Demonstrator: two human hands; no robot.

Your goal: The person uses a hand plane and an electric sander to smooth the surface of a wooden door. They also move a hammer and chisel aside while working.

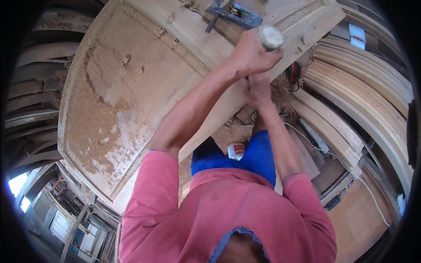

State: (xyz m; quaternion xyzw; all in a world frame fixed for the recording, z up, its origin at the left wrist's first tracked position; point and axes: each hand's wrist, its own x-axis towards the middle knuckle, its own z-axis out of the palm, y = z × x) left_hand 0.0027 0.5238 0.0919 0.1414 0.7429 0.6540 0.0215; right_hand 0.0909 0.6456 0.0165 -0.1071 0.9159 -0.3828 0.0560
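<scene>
My left hand is closed around a thick tool with a pale, worn, rounded end, held over the near edge of a large wooden panel door. The rest of that tool is hidden by my fingers, so its kind does not show. Just below it, my right hand is closed at the door's edge, slightly blurred. What it grips, if anything, is hidden. Sawdust and curled shavings cover much of the door. Beyond my hands, a blue metal tool with a dark rod sticking out rests on the door.
Long stacked boards fill the right side. A red and black tool lies near them, and a white cord runs across the lower right. A white can stands between my legs. More timber is piled at left.
</scene>
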